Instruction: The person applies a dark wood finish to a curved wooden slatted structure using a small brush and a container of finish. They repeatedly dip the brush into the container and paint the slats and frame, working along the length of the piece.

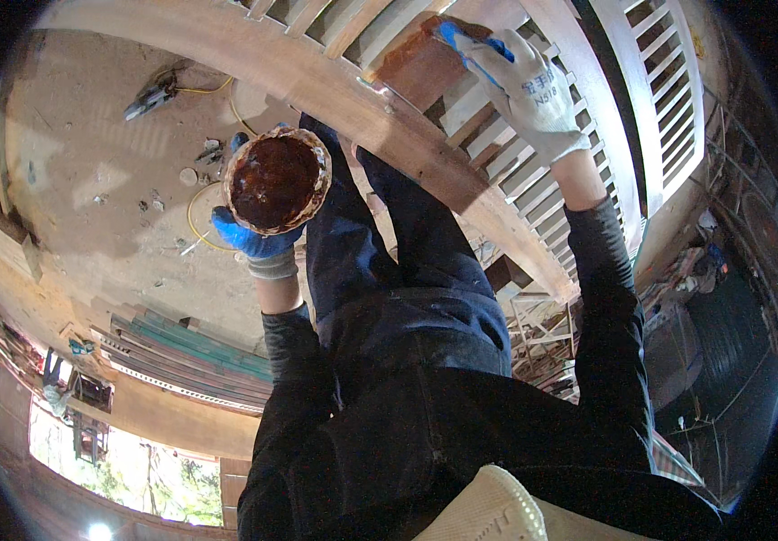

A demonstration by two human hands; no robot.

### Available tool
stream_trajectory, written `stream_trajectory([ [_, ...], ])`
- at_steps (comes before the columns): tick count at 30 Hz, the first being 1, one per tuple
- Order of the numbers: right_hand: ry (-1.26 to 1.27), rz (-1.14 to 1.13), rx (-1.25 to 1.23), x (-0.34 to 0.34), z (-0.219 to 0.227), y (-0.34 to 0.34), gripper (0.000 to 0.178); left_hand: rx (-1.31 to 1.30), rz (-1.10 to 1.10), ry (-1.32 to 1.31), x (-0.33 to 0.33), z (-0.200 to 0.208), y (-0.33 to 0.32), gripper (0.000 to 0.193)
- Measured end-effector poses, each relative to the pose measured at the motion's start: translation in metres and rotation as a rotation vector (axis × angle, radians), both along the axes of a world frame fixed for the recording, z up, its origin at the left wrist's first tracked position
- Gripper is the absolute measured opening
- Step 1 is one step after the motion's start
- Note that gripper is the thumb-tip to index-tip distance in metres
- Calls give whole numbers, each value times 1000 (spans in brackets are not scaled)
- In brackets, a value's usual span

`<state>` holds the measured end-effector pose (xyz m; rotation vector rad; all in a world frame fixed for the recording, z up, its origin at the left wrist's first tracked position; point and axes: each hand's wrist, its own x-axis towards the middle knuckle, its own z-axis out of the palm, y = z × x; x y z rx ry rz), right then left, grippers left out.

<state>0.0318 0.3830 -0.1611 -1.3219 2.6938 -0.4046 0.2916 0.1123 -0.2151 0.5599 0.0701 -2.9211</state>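
Head view: left hand [252, 236] grips a crusted round tub [325, 180] of dark brown contents [276, 176], beside the trousers [348, 225]; right hand [531, 90], fingers bent, at a red-brown panel [418, 68] on the slatted wooden frame [308, 68], whether gripping anything cannot be told.

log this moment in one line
left hand: holds round container, dark brown contents | right hand: at reddish-brown panel | nearby: slatted wooden frame

Woodworking shop: slatted wooden frame [290, 68] under right hand [529, 90], corded tool [150, 96] on dusty floor [73, 162] up-left of left hand [258, 240], stacked boards [195, 359] below that.
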Motion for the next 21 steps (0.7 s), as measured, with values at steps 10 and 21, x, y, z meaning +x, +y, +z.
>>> stream_trajectory([
  [10, -112, -34, 30, 3, 12, -9, 43, -535, -167, -546, -9, 19, 4, 104],
  [21, -46, -42, 106, -16, 6, 4, 43, 79, 10, 3, 5, 0, 0, 100],
])
